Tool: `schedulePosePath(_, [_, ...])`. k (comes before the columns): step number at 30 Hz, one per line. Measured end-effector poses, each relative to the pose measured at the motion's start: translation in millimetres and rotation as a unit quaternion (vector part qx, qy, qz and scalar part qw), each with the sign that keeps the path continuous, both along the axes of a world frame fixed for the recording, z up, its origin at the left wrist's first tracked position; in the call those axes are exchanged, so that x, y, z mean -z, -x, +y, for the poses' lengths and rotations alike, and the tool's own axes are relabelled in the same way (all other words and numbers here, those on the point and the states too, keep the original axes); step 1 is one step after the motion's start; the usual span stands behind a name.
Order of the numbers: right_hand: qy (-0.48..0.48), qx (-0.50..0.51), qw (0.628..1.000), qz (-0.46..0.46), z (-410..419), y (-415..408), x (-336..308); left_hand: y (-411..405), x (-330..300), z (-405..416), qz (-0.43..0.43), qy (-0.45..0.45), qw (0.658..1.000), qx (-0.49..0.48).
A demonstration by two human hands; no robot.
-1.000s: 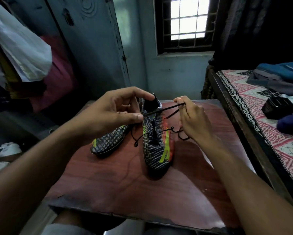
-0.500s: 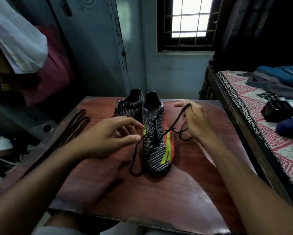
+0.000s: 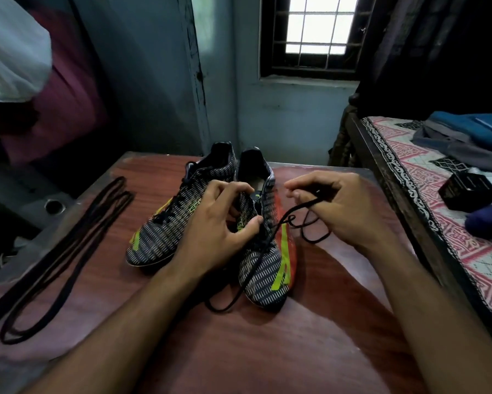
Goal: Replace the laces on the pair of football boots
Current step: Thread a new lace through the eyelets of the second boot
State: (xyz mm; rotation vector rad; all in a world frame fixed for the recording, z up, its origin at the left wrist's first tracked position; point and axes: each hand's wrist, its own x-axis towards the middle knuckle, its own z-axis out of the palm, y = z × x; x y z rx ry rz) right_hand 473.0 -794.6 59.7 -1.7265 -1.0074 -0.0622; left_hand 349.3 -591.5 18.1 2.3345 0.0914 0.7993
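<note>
Wooden table point(image 3: 267, 351) carries both boots under the hands, the left hand point(image 3: 216, 223) pinching the right boot point(image 3: 264, 268) at its eyelets to steady it, presumably, while the right hand point(image 3: 338, 206) grips its lace point(image 3: 301, 211) clear; spare laces point(image 3: 59, 251) wait far left.

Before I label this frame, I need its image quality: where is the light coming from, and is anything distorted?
Head view: backlit by the barred window, overexposed; room dim; sheen on the table; wide-angle bends the bed edge; boots reasonably sharp.
</note>
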Motion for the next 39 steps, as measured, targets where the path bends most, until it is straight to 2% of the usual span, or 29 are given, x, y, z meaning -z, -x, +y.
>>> schedulePosePath(2, [-0.065,-0.019,0.997,0.035,-3.5,2.3,-8.0,0.2,2.8,0.5,-0.006,0.007,1.0,0.001])
schedulePosePath(4, [-0.081,-0.022,0.993,0.077,-4.1,5.4,-11.5,0.9,3.9,-0.7,-0.004,0.004,1.0,-0.004])
schedulePosePath(7, [0.053,0.005,0.998,0.022,1.4,5.1,-1.7,0.6,4.8,-3.1,-0.004,-0.01,1.0,-0.021])
schedulePosePath(9, [0.108,0.004,0.994,-0.017,6.0,6.2,7.0,-1.2,5.7,-4.1,-0.005,-0.005,1.0,-0.027])
schedulePosePath(15, [0.151,0.015,0.984,-0.095,10.1,4.6,11.8,-6.8,14.3,-8.5,0.016,0.013,1.0,-0.012])
schedulePosePath(22, [0.153,0.005,0.987,-0.044,8.7,8.8,5.7,-8.0,14.0,-6.2,0.022,0.02,0.999,-0.016])
schedulePosePath(29, [0.178,0.016,0.981,-0.079,8.2,14.4,2.3,-7.0,14.1,-4.8,-0.007,-0.011,1.0,-0.015])
schedulePosePath(39, [0.202,0.066,0.974,-0.074,12.6,18.0,5.9,-8.8,14.8,-3.4,-0.041,-0.032,0.999,-0.005])
